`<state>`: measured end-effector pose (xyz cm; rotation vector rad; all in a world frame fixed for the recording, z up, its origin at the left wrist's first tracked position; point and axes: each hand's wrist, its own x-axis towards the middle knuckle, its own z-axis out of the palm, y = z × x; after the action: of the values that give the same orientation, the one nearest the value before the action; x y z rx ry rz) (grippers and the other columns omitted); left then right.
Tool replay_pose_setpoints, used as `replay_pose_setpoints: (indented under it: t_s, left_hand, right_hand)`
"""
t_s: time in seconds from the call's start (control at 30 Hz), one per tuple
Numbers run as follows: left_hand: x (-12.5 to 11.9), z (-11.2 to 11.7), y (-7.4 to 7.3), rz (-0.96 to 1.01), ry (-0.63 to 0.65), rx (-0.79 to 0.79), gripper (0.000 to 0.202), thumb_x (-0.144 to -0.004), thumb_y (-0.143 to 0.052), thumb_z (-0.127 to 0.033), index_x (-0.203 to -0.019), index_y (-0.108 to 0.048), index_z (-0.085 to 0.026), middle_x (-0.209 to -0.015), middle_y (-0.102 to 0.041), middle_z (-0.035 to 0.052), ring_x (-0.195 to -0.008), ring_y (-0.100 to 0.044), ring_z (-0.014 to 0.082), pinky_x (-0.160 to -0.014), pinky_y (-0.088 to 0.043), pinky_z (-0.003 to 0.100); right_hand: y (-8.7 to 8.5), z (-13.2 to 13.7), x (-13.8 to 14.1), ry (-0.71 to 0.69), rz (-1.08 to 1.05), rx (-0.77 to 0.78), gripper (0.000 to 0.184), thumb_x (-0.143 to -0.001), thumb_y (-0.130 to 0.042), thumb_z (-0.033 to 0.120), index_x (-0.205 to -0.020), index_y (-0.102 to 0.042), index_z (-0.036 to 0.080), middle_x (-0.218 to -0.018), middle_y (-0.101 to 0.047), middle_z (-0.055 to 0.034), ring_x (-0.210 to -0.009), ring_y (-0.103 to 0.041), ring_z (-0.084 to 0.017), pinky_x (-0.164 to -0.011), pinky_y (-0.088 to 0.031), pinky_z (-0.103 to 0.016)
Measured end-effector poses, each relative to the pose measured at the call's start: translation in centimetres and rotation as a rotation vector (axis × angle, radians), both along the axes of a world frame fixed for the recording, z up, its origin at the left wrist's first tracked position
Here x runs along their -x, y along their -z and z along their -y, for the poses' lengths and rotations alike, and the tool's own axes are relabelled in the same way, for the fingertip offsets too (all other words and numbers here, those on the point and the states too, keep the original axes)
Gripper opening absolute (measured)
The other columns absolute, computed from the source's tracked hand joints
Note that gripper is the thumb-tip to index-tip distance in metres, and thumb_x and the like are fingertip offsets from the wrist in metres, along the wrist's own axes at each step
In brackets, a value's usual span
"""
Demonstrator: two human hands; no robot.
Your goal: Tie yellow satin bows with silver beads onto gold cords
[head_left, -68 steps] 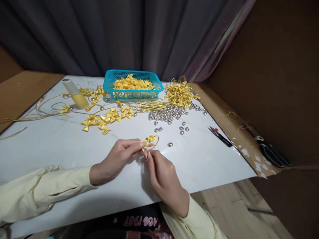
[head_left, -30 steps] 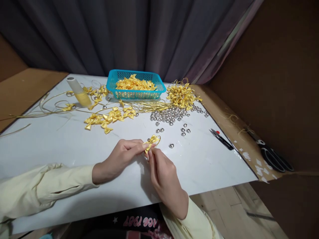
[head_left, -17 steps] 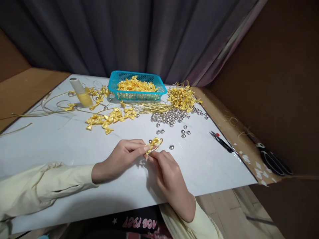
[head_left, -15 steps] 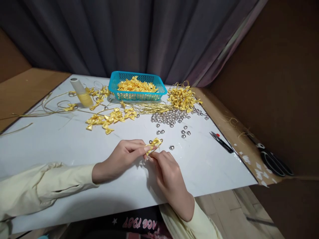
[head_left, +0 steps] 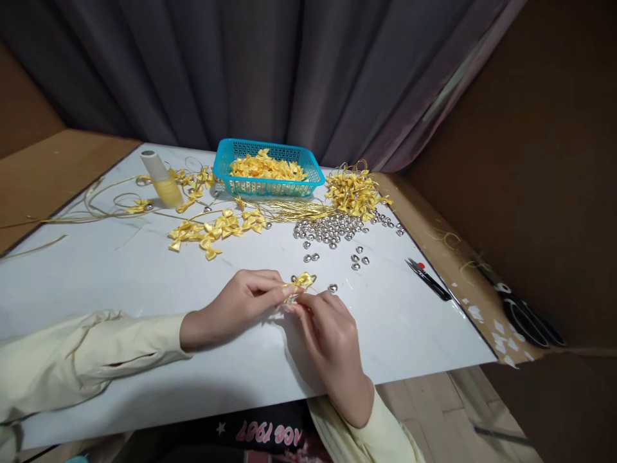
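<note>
A: Far left on our counter [head_left: 96, 276]: a yellow bottle [head_left: 162, 183], loose bows [head_left: 216, 226] scattered just right of it.

B: Noted. Our left hand [head_left: 241, 307]?

A: Closed, thumb and forefinger pinching one bow [head_left: 302, 281] at the counter's near middle.

B: Our right hand [head_left: 332, 331] meets it there, fingertips closed on the same bow from the near side.

A: Just right of the bow, a single silver bead [head_left: 332, 287] lies alone. Further right we log black snips [head_left: 429, 280], then scissors [head_left: 527, 315] well beyond them.
</note>
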<state>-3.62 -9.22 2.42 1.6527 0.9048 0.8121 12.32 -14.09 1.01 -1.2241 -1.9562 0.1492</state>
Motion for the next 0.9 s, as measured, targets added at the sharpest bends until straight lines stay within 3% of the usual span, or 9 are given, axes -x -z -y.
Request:
replay_pose_setpoints:
  t_s: [0.07,0.2,0.33,0.47,0.6,0.7,0.9]
  left_hand:
    - [0.1,-0.3,-0.1,-0.037,0.021,0.003,0.037,-0.085,-0.05,-0.03,-0.053,-0.054,-0.013,-0.059,-0.047,-0.0012,-0.056,-0.043,0.0101,-0.054,-0.032,0.024]
    - [0.4,-0.6,0.0,-0.085,0.144,0.046,0.035,-0.085,-0.051,-0.03,-0.055,-0.054,-0.012,-0.058,-0.044,-0.0028,-0.056,-0.04,0.0088,-0.053,-0.03,0.022]
    - [0.4,-0.5,0.4,-0.114,0.313,0.014,0.039,-0.087,-0.051,-0.036,-0.059,-0.06,-0.01,-0.057,-0.041,-0.0029,-0.055,-0.036,0.0083,-0.05,-0.027,0.021]
    - [0.5,-0.6,0.6,-0.091,0.406,0.083,0.037,-0.087,-0.051,-0.037,-0.066,-0.064,-0.009,-0.058,-0.043,-0.0025,-0.056,-0.035,0.0083,-0.05,-0.026,0.021]
    - [0.6,-0.9,0.4,-0.055,0.406,0.275,0.035,-0.083,-0.055,-0.035,-0.06,-0.061,-0.009,-0.054,-0.042,-0.0033,-0.054,-0.036,0.0083,-0.051,-0.027,0.021]
    - [0.6,-1.0,0.3,-0.028,0.397,0.376,0.03,-0.08,-0.057,-0.032,-0.064,-0.066,-0.008,-0.055,-0.05,-0.0009,-0.055,-0.041,0.0097,-0.053,-0.03,0.022]
    - [0.5,-1.0,0.2,0.052,0.408,0.45,0.027,-0.079,-0.056,-0.029,-0.072,-0.074,-0.01,-0.052,-0.051,-0.0009,-0.053,-0.041,0.0093,-0.054,-0.031,0.023]
  right_hand:
    - [-0.9,0.0,-0.6,0.017,-0.029,-0.011,0.004,-0.088,-0.056,0.019,-0.09,-0.054,0.017,-0.075,-0.06,-0.0048,-0.072,-0.051,-0.019,-0.064,-0.044,-0.03]
    - [-2.4,-0.9,-2.3,-0.008,0.042,0.003,0.027,-0.087,-0.058,0.026,-0.107,-0.042,0.018,-0.096,-0.053,-0.0094,-0.092,-0.048,-0.024,-0.079,-0.043,-0.039]
    - [-2.8,-2.7,-3.3,-0.329,0.122,0.25,0.023,-0.091,-0.048,0.025,-0.107,-0.032,0.021,-0.101,-0.051,-0.0095,-0.092,-0.05,-0.022,-0.08,-0.044,-0.039]
    - [-2.9,-3.6,-3.3,-0.576,0.117,0.354,0.023,-0.093,-0.043,0.02,-0.109,-0.026,0.021,-0.091,-0.055,-0.0058,-0.082,-0.054,-0.019,-0.08,-0.043,-0.039]
    - [-3.1,-3.5,-3.3,-0.614,0.115,0.37,0.025,-0.091,-0.041,0.013,-0.11,-0.027,0.02,-0.089,-0.059,-0.0057,-0.079,-0.055,-0.018,-0.078,-0.042,-0.039]
    - [-3.0,-3.4,-3.3,-0.631,0.07,0.41,0.027,-0.089,-0.042,0.009,-0.111,-0.029,0.02,-0.085,-0.061,-0.0041,-0.078,-0.056,-0.018,-0.077,-0.042,-0.037]
    - [-2.1,-3.4,-2.8,-0.623,-0.151,0.451,0.029,-0.087,-0.045,0.007,-0.108,-0.032,0.021,-0.071,-0.057,0.003,-0.065,-0.056,-0.014,-0.069,-0.043,-0.031]
